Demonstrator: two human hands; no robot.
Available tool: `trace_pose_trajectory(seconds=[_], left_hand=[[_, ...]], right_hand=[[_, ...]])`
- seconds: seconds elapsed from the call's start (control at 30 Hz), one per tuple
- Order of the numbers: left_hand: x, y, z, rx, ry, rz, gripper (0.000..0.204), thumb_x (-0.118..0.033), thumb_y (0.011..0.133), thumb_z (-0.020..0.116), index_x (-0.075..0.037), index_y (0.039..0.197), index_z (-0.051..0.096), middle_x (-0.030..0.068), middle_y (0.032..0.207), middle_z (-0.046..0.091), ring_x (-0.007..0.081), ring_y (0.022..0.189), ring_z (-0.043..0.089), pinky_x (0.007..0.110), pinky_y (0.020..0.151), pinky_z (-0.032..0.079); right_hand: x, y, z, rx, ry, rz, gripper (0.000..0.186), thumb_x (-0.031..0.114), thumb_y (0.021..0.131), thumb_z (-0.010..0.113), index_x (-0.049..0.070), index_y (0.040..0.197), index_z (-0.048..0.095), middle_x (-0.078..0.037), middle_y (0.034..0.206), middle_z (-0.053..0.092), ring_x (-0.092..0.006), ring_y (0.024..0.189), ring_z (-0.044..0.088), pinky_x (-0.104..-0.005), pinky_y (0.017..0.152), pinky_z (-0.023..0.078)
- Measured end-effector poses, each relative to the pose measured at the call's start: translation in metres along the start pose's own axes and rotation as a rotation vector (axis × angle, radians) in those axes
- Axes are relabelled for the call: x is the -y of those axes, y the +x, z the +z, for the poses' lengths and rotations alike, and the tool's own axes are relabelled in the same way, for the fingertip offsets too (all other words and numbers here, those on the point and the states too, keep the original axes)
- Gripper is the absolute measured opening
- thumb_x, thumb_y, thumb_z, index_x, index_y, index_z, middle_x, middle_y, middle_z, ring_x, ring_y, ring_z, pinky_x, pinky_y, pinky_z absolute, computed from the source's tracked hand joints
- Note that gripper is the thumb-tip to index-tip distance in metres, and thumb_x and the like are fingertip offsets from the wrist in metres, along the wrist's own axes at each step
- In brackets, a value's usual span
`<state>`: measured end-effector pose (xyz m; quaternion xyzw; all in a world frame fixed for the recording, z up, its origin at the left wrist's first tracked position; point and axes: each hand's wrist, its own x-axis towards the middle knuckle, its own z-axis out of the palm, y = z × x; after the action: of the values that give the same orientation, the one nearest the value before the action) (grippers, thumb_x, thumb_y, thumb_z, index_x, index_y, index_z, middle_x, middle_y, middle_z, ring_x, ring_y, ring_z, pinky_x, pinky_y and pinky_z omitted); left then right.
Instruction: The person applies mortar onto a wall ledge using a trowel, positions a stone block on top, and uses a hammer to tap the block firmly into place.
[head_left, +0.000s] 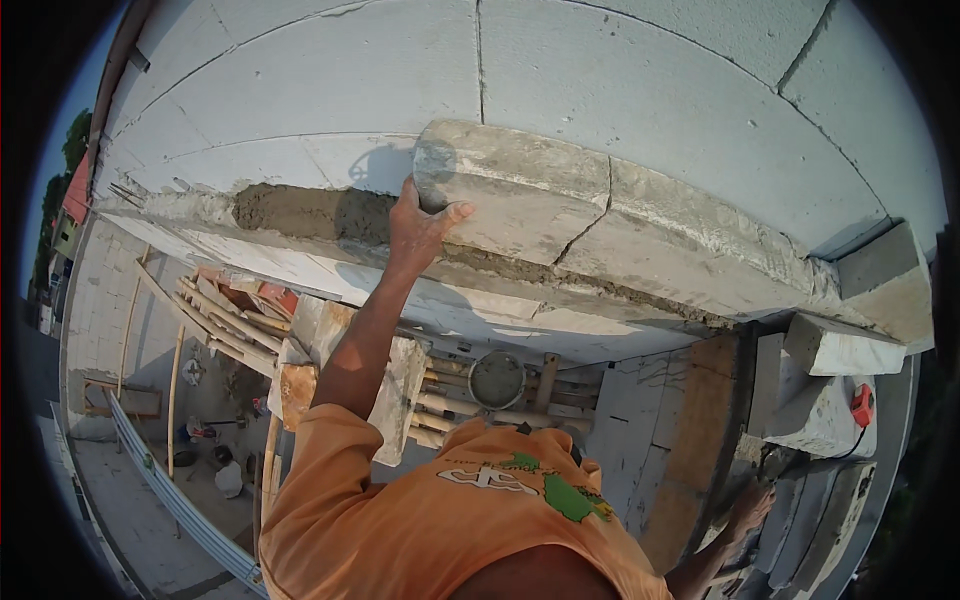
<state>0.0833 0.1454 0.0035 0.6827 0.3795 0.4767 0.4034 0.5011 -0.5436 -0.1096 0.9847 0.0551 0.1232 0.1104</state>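
Observation:
A grey lightweight concrete block (520, 190) lies on its mortar bed along the wall ledge. My left hand (425, 228) grips its left end, the thumb on the front face and the other fingers round the end, partly hidden. Wet mortar (300, 212) is spread on the ledge to the left of this hand. A second block (690, 245) adjoins on the right, with a dark irregular joint between the two. Low on the right, my right hand (752, 505) is stretched out beside several upright grey blocks (820, 525), its fingers apart and nothing visible in them.
More cut blocks (840, 345) are stacked at the right, one bearing a red tape measure (862, 405). Below the ledge, a round bucket (497, 380) of grey mix stands on bamboo poles (440, 405). A tall white block wall (640, 90) rises behind. Far below left is a lower floor.

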Motion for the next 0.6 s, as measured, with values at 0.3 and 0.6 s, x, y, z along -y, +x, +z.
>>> trace_pose_trajectory(seconds=[0.3,0.6], left_hand=[[0.002,0.004,0.009,0.017,0.06,-0.002,0.058,-0.024,0.083,0.084,0.004,0.124,0.055,0.0111,0.112,0.066,0.0168,0.1,0.059,0.029,0.092,0.045],[0.008,0.0,-0.002,-0.012,0.526,-0.076,0.074,-0.044,0.086,0.076,0.006,0.136,0.054,0.0193,0.129,0.064,0.0288,0.111,0.064,0.04,0.093,0.051]], right_hand=[[0.03,-0.055,-0.064,-0.142,0.149,0.178,0.066,0.043,0.093,0.066,-0.002,0.139,0.049,-0.027,0.131,0.055,-0.043,0.117,0.057,-0.0493,0.094,0.048],[-0.052,-0.109,-0.113,-0.441,-0.005,0.582,0.046,0.036,0.091,0.066,-0.001,0.116,0.061,-0.022,0.113,0.062,-0.0429,0.107,0.059,-0.0526,0.09,0.047]])
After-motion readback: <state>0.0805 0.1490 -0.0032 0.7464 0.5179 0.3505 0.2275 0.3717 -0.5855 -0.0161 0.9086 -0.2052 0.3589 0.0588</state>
